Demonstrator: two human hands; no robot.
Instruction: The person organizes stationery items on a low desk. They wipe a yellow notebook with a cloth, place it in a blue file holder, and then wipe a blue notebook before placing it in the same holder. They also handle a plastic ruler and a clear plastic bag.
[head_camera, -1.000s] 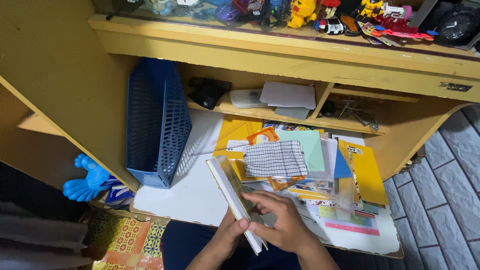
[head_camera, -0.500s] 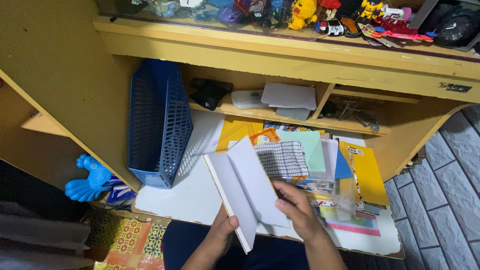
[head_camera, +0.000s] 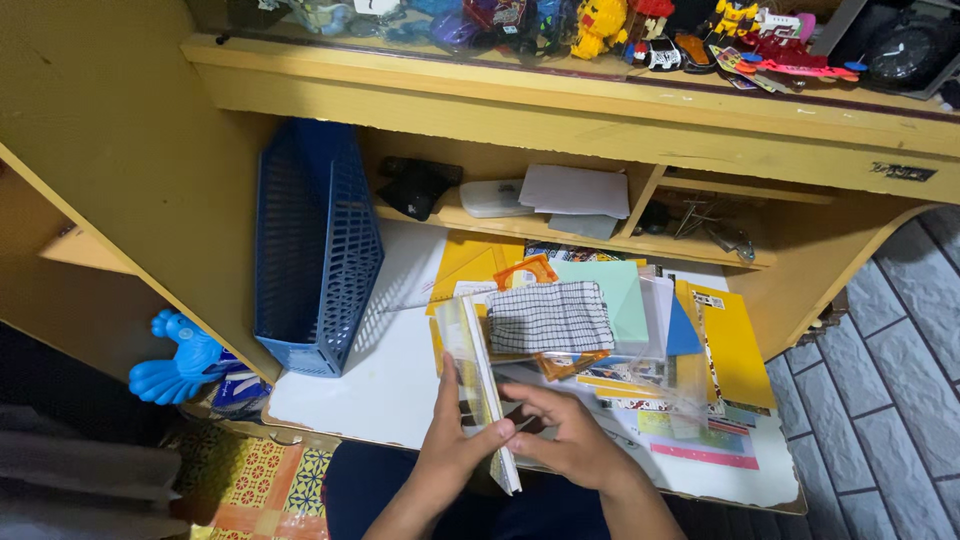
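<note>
Thin booklet (head_camera: 483, 385) held on edge, spine toward the body, low in front of the white surface (head_camera: 400, 370) — upright like that so the pages can fan apart rather than lie flat. Left hand (head_camera: 455, 440) wrapped round the near edge, thumb on one side and fingers on the other, closed on the booklet to keep it standing. Right hand (head_camera: 565, 440) closed too, fingertips pinching in at the page edges just beside the left thumb, apparently to part the leaves; exact finger placement hard to tell.

Just beyond, a loose spread of papers (head_camera: 640, 370) overlapping on the surface — a checked sheet (head_camera: 548, 315) on top, a pale green sheet (head_camera: 615, 295) under it, an orange plastic stencil (head_camera: 527, 270) poking out behind, a yellow folder (head_camera: 730, 335) to the right. All lying flat and fanned, within easy reach of both hands.

Blue mesh tray (head_camera: 315, 240) standing on its side to the left, leaning against the yellow cabinet wall (head_camera: 120, 150), open face toward the papers. Behind, a low shelf (head_camera: 560, 230) carrying a black object, a white case and folded papers. Up top, a ledge with small toys (head_camera: 600, 20) and 1 black clock (head_camera: 900, 50). Blue plastic toy (head_camera: 175, 355) on the floor at far left, outside the cabinet.
</note>
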